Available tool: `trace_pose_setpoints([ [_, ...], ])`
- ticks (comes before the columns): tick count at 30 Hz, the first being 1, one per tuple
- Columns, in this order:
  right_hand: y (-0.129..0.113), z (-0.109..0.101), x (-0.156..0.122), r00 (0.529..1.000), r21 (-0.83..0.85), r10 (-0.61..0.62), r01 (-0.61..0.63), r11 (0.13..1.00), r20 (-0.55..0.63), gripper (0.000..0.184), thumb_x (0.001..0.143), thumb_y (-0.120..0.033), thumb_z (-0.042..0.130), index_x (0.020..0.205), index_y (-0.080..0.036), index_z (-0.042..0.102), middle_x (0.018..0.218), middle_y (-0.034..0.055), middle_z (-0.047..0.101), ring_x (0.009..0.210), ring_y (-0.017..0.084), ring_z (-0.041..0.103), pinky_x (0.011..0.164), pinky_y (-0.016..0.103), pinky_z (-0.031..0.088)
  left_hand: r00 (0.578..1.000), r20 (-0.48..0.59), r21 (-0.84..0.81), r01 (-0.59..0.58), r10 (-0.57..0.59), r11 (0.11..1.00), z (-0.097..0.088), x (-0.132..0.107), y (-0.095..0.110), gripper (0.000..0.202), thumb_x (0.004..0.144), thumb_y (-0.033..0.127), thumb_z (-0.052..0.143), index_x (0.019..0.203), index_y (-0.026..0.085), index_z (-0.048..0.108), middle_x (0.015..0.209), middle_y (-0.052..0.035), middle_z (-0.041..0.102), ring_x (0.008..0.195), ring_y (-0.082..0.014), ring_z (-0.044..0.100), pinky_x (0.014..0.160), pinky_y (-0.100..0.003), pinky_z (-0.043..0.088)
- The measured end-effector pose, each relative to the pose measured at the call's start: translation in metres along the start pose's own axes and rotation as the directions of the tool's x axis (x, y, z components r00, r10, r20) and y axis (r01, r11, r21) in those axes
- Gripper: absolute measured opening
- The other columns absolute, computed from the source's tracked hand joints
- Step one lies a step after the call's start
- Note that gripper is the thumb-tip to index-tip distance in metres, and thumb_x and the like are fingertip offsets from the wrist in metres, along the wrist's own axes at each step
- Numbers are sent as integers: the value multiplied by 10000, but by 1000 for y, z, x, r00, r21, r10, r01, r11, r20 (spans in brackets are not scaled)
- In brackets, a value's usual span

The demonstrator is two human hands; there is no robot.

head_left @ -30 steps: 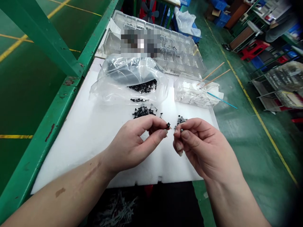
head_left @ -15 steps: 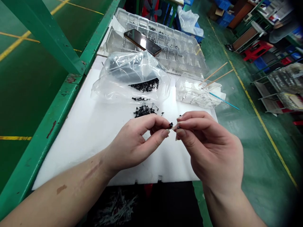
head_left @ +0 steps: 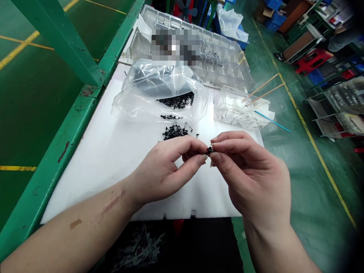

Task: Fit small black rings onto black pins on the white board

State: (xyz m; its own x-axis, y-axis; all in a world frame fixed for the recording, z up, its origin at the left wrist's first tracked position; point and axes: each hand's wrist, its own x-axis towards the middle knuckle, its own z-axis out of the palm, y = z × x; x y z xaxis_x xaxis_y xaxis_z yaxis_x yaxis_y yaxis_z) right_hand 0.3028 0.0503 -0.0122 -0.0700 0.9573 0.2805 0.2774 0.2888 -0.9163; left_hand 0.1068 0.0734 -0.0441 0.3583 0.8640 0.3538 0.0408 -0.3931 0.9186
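My left hand (head_left: 166,170) and my right hand (head_left: 250,174) meet fingertip to fingertip above the white board (head_left: 108,151). Both pinch one tiny black part (head_left: 209,149) between thumb and forefinger. Just beyond the fingers lies a small heap of the same black parts (head_left: 174,132) on the board. A clear plastic bag (head_left: 159,93) behind it holds more of them, spilling out of its mouth.
A clear box (head_left: 240,110) with white tissue, two wooden sticks and a blue stick stands at the right rear. Clear compartment trays (head_left: 222,64) lie at the back. A green steel frame (head_left: 68,113) runs along the left. Green floor lies to the right.
My right hand rose from the small pile near the board's right side and closed in on the left hand's fingertips; both now pinch the black part together.
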Motion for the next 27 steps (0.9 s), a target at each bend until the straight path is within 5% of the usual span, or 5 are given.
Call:
trace_pose_setpoints([
  [22, -2, -5, 0, 985, 18, 142, -144, 989, 93, 162, 1011, -254, 829, 1153, -331, 838, 1068, -6, 794, 858, 144, 746, 746, 297, 631, 989, 8, 107, -150, 150, 983, -3, -1, -5, 154, 1089, 109, 634, 1118, 227, 728, 1019, -34, 816, 913, -171, 747, 815, -298, 589],
  [27, 0, -2, -6, 994, -225, -100, 105, 969, 32, 228, 1003, -155, 795, 1159, -319, 827, 1160, 19, 770, 1048, 190, 740, 871, 359, 607, 988, 4, 120, -155, 155, 981, -3, -1, -5, 137, 1101, 130, 634, 1078, 217, 738, 951, -30, 778, 897, -169, 734, 803, -292, 577],
])
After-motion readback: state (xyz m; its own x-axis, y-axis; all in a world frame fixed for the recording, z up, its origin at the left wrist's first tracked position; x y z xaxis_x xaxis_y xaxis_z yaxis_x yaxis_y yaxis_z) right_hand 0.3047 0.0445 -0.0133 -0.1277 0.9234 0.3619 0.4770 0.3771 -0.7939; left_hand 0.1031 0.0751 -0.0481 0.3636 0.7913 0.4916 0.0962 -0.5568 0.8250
